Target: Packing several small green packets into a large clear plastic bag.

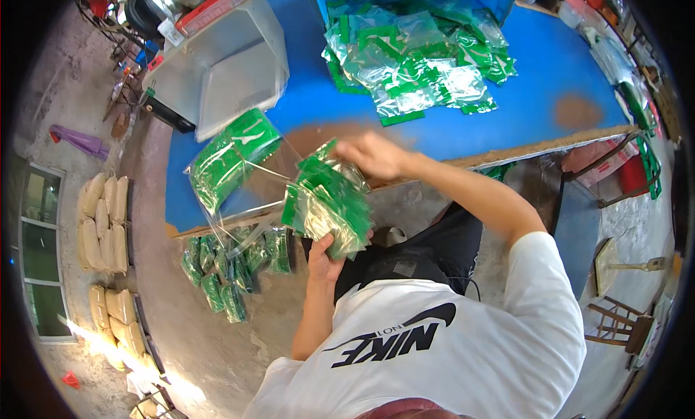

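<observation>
A thick stack of flat green-and-clear plastic packets (pixel 329 202) is held over my lap, just off the table's front edge. My left hand (pixel 323 260) grips its lower end, thumb on the near side. At the stack's upper end is my right hand (pixel 373 155), smeared by motion; its fingertips are at the top packets, and whether they pinch one I cannot tell. Left of the stack, a large clear plastic bag (pixel 235 155) with green packets inside lies on the table, its clear end reaching past the edge. A heap of similar loose packets (pixel 427 61) spills across the table farther back.
A blue bin (pixel 512 1) stands behind the heap on the blue table (pixel 532 100). At the left is a translucent plastic box (pixel 271 39). Several filled bags (pixel 228 274) lie on the floor below the table's left front edge. A dark bench (pixel 575 216) stands at the right.
</observation>
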Demonstrator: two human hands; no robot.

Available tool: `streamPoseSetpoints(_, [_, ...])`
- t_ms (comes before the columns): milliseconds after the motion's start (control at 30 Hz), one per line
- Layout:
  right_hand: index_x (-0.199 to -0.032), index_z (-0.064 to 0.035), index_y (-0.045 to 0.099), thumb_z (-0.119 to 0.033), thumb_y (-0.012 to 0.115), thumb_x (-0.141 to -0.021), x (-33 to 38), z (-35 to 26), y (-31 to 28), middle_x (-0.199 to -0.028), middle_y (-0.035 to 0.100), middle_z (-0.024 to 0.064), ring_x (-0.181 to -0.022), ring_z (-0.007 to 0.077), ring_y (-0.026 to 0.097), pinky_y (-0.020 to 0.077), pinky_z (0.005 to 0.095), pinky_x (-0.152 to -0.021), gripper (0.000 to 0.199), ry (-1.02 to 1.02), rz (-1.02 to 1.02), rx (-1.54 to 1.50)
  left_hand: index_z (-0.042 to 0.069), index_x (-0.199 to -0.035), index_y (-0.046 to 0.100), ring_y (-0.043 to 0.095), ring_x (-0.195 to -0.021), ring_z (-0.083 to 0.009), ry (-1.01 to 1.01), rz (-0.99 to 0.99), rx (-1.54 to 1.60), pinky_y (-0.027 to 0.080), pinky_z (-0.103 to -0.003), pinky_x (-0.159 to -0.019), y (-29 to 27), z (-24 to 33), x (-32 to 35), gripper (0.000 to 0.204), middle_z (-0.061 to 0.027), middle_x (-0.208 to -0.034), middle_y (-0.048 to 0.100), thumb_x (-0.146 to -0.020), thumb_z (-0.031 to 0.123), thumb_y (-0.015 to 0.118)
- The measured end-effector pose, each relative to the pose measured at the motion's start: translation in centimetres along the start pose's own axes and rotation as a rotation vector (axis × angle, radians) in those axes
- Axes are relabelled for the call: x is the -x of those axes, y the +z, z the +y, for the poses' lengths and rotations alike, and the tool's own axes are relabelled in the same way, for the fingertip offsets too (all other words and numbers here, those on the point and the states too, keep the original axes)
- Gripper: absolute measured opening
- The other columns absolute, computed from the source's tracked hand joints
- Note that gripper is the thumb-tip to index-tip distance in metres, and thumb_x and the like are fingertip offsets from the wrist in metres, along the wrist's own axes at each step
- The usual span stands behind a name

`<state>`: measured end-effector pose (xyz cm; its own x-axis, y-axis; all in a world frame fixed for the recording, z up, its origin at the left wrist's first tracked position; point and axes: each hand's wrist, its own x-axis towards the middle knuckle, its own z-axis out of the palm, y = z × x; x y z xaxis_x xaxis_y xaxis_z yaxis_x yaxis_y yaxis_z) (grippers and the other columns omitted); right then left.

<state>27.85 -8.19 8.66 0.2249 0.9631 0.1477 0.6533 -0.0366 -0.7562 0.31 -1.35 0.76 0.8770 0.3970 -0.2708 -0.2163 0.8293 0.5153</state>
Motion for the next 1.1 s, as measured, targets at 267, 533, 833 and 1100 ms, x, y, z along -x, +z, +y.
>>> streamPoseSetpoints(267, [-0.141,-0.0087,0.053,-0.061,0.038,-0.099,-3.4,8.9,-1.7,-0.149,0.045,0.0224,-0.146,0.0426,0.029,0.0164,0.0681,-0.115,0.069,0.18,0.247,0.922,0.003,-0.142,0.046,0.055,-0.126,-0.0326,0.094,0.1,0.039,0.041,-0.05,-0.111,-2.2,-2.2,-1.5,0.061,-0.0139,-0.135,0.058,-0.084,0.009,0.065])
streamPoseSetpoints(533, [-0.108,0.0003,0.062,-0.035,0.05,-0.102,1.3,-0.2,0.3,-0.111,0.063,0.0275,-0.1,0.043,0.063,0.0482,0.0513,-0.087,0.037,0.13,0.126,-0.019,0.001,-0.145,0.042,0.056,-0.125,-0.0339,0.031,-0.027,-0.041,0.045,-0.05,-0.108,-3.1,0.0,-0.5,0.065,-0.0159,-0.137,0.056,-0.084,0.013,0.062])
streamPoseSetpoints(833, [-0.093,-0.0041,0.064,-0.013,0.061,-0.085,-2.1,9.9,-3.7,-0.089,0.07,0.0129,-0.093,0.0295,0.064,0.0513,0.0425,-0.078,0.013,0.228,0.346,1.145,0.005,-0.14,0.05,0.056,-0.124,-0.0319,-0.059,-0.141,0.13,0.044,-0.048,-0.109,-0.7,-1.8,-1.0,0.063,-0.0136,-0.135,0.059,-0.08,0.012,0.071])
streamPoseSetpoints(1100, [-0.106,-0.0008,0.061,-0.013,0.061,-0.1,6.8,-3.3,3.7,-0.087,0.062,0.0,-0.088,0.0071,0.058,0.0464,0.0267,-0.075,0.014,0.221,0.742,-0.954,0.008,-0.143,0.049,0.056,-0.124,-0.0343,-0.037,-0.314,0.323,0.038,-0.065,-0.108,4.6,-0.5,-1.3,0.072,-0.0152,-0.138,0.056,-0.08,0.035,0.073])
